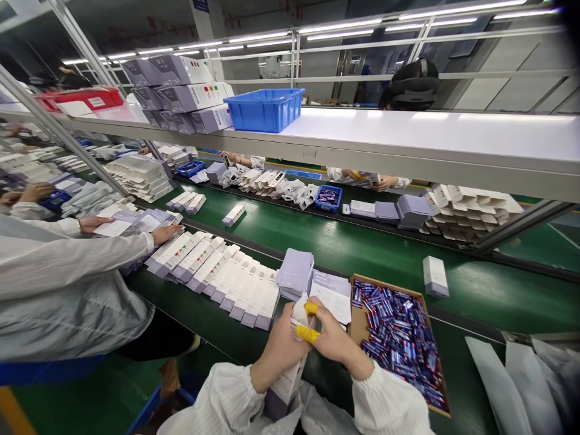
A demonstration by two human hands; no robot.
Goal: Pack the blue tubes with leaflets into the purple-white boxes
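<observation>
Close to my body, my left hand and my right hand meet around a white wrapped item. Both are closed on it, and fingers cover most of it, so its exact kind is hidden. Yellow coverings wrap two of the fingers at the grip. Below my hands, a white and lilac carton stands close to my lap, partly covered by my wrists. Just beyond my hands lie a stack of lilac booklets and white printed sheets. A cardboard tray full of batteries sits right of my right hand.
A row of flat cartons stretches left toward a co-worker's sleeve. Single cartons lie on the green conveyor belt. Overhead, a shelf bears a blue bin. Grey pouches lie at right.
</observation>
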